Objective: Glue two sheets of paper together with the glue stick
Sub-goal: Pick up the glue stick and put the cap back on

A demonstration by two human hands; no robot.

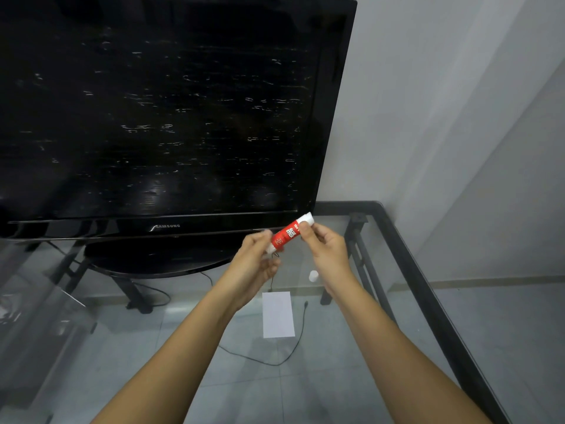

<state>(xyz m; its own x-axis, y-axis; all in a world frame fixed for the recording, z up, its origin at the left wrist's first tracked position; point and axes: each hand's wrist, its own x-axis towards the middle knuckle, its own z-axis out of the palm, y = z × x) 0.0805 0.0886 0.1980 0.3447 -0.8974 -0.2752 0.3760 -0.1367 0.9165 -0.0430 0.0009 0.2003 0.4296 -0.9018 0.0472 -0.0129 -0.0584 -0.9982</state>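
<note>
Both hands point(293, 249) pinch the glue stick point(287, 234) above the paper point(278, 315).

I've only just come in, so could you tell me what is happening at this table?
A person holds a red glue stick in both hands, left hand at its lower end, right hand near its upper end. A small white cap and white paper lie on the glass table. No gluing shows yet.

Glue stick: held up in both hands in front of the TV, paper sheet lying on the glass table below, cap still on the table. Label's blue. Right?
Not quite: the glue stick has a red label, not blue, as the head view shows. The rest holds: left hand and right hand hold it before the TV, with the paper sheet and the cap on the glass table.
</note>
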